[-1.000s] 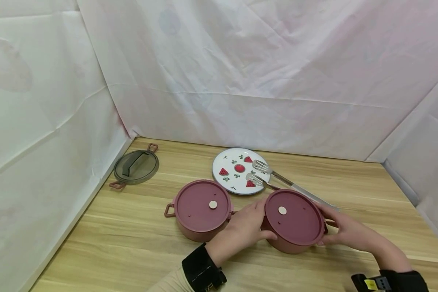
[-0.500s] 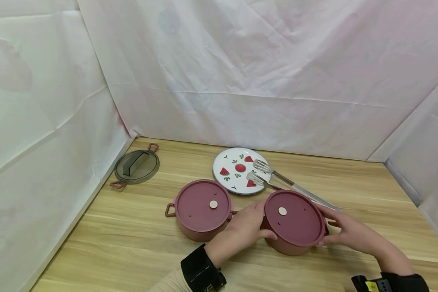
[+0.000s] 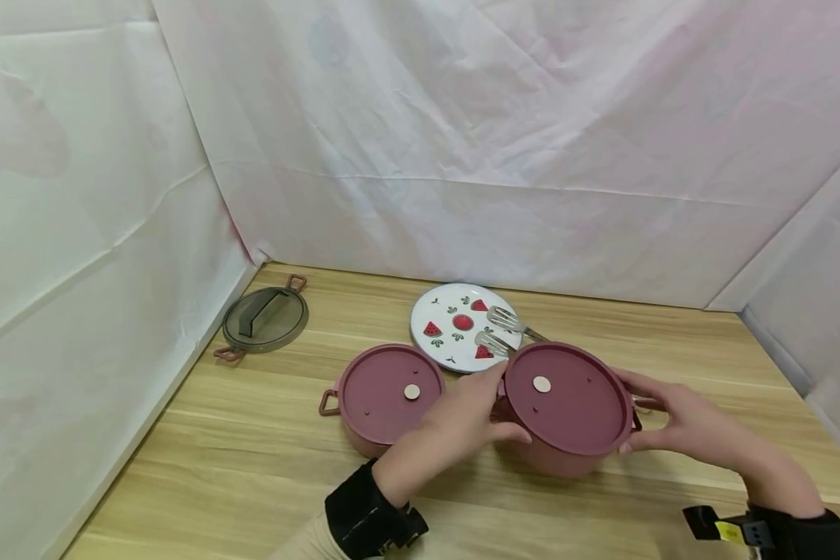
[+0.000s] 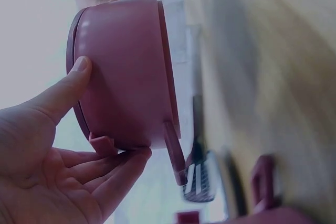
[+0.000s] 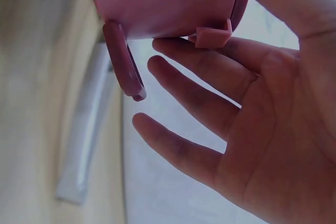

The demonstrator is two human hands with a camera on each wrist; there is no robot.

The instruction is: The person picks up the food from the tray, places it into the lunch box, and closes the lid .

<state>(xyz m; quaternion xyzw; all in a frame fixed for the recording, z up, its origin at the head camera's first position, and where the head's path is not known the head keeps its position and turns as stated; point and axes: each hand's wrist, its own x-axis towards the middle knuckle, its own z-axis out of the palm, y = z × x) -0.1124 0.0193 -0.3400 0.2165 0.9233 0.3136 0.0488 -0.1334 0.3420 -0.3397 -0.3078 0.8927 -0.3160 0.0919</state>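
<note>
Between both hands is a round plum-coloured pot [image 3: 563,404], its flat top marked by a white dot and tilted a little. My left hand [image 3: 465,416] grips its left side, thumb in front and fingers behind. On the opposite side, my right hand [image 3: 686,420] holds it near a loop handle [image 5: 123,59]; several lower fingers stand off the wall. In the left wrist view a gap shows between the pot [image 4: 123,72] and the wooden table. A matching pot [image 3: 392,397] stands just left, partly behind the left hand.
Behind the pots lies a white plate [image 3: 441,307] with watermelon prints. Two slotted utensils [image 3: 505,319] overlap it, their handles partly hidden by the held pot. A dark glass lid [image 3: 276,323] with a bar grip lies at the left. White cloth [image 3: 462,155] walls enclose the table [image 3: 217,467].
The held pot has risen off the table and shifted slightly away from me, with both hands still on it. It now covers more of the utensils.
</note>
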